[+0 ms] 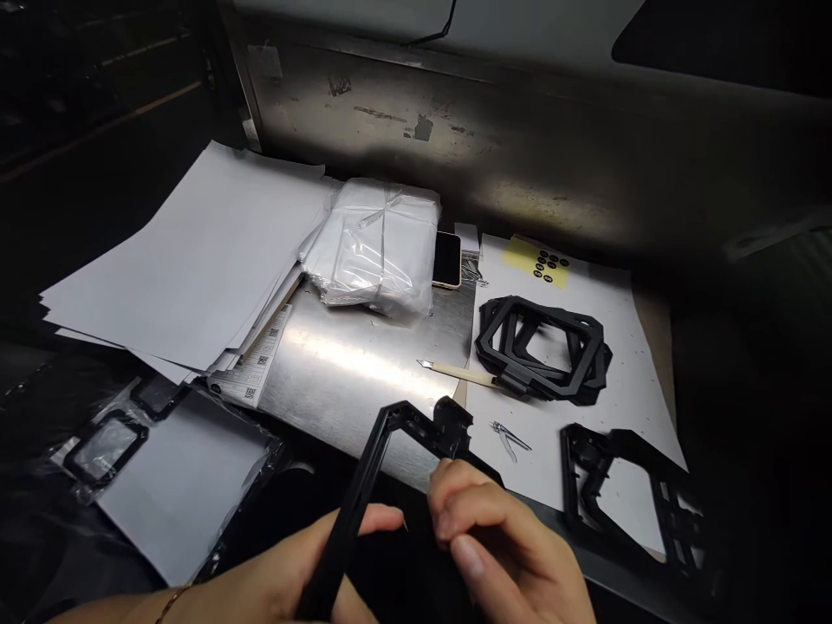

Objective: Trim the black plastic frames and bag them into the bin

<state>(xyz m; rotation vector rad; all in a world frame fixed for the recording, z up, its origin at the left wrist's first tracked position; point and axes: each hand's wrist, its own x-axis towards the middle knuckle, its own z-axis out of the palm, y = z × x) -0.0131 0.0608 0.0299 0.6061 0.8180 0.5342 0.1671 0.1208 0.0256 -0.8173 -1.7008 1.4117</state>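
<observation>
A black plastic frame with cut corners and a curved clip at its top is tilted up close to me. My left hand is closed around its left side, with one finger reaching into the opening. In front of the frame's right part, my right hand has its fingers curled and pinched together. Whatever sits between those fingertips, if anything, is hidden. Beyond my right hand, small silver nippers lie on white paper. A craft knife with a pale handle rests past the held frame.
Stacked black frames and another frame part lie at the right. Behind are a plastic-wrapped bundle, a phone and a yellow sticker sheet. Paper sheets and a bagged package are at the left.
</observation>
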